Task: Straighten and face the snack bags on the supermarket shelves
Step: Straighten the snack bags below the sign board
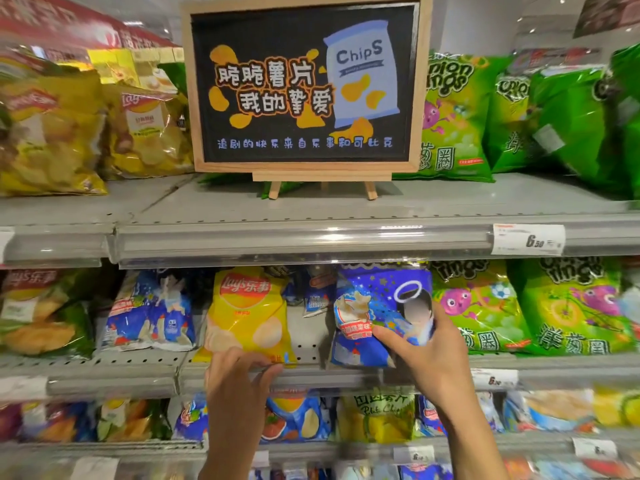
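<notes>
Middle shelf [311, 370]: our left hand [239, 375] pinches the yellow Lay's bag [246, 313] by its bottom edge; our right hand [429, 355] grips the blue bag [377, 306] beside it, fingers curled round. Green onion-ring bags [481, 306] sit just right.

Two bare forearms — no sleeves, left hand [239, 372], right hand [429, 355].

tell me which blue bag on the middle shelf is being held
The blue starry bag just right of the yellow Lay's bag: the right hand grips its lower right side. The other blue bag, further left, is untouched.
</notes>
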Demonstrator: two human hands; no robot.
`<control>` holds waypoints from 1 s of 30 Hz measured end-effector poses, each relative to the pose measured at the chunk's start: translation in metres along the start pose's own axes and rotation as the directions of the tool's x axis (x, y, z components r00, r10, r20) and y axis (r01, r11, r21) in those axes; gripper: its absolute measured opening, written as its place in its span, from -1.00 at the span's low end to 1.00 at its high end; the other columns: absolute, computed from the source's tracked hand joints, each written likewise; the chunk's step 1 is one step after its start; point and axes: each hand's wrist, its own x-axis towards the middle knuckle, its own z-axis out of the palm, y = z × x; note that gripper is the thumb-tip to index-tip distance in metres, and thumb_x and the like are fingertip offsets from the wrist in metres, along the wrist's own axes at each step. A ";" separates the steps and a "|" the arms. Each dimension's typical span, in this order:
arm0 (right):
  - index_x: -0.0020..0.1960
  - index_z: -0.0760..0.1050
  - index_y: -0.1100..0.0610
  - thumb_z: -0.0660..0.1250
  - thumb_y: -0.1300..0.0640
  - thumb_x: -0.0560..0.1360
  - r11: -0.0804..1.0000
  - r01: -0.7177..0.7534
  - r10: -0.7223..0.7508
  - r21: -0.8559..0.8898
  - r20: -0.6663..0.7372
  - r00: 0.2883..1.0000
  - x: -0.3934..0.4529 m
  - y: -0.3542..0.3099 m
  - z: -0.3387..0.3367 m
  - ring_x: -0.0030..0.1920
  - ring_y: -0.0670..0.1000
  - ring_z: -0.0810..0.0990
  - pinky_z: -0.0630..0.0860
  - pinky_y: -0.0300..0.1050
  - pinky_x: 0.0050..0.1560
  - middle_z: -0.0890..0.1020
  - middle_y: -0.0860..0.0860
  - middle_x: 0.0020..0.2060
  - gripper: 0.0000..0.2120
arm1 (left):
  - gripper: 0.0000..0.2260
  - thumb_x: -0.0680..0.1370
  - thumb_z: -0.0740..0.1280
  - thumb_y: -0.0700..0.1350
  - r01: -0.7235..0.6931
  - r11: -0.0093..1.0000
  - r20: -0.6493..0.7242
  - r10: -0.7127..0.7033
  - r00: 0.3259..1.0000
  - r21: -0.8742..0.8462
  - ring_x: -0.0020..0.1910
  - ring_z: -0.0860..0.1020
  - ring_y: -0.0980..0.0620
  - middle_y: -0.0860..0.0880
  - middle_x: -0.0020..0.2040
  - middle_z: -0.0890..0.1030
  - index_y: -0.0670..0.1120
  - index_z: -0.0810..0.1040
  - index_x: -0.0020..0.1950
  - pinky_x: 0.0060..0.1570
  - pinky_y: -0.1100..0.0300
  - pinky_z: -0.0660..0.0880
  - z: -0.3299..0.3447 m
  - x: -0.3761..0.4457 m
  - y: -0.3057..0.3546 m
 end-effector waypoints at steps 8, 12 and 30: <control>-0.02 0.64 0.15 0.65 0.13 0.31 0.979 -0.188 0.161 0.083 0.259 0.952 -0.017 0.003 -0.033 -0.50 -0.22 0.54 0.39 -0.41 -0.50 0.70 -0.09 -0.38 -0.69 | -0.79 0.29 0.63 -0.12 -0.002 0.999 -0.014 0.001 1.000 -0.037 -0.22 0.48 -0.05 0.07 -0.30 0.54 -0.03 0.60 -0.30 -0.19 0.06 0.42 -0.001 0.001 0.005; 0.06 0.64 0.15 0.65 0.10 0.31 0.979 -0.202 0.190 0.011 0.289 0.938 -0.005 0.007 -0.022 -0.26 -0.11 0.72 0.60 -0.17 -0.29 0.76 -0.04 -0.20 -0.63 | -0.78 0.28 0.63 -0.11 -0.008 1.000 -0.023 0.008 1.000 -0.019 -0.22 0.46 -0.03 0.06 -0.31 0.52 -0.05 0.60 -0.30 -0.20 0.13 0.33 0.000 0.002 0.002; 0.17 0.52 0.05 0.64 0.02 0.35 0.987 -0.100 0.129 -0.126 0.242 0.962 0.043 0.028 0.029 -0.02 -0.10 0.68 0.59 -0.17 0.01 0.70 -0.07 0.00 -0.52 | -0.74 0.19 0.67 -0.23 -0.135 0.991 -0.071 0.134 0.988 -0.015 -0.27 0.43 -0.03 0.04 -0.32 0.52 -0.12 0.61 -0.31 -0.19 0.16 0.34 -0.002 0.002 0.003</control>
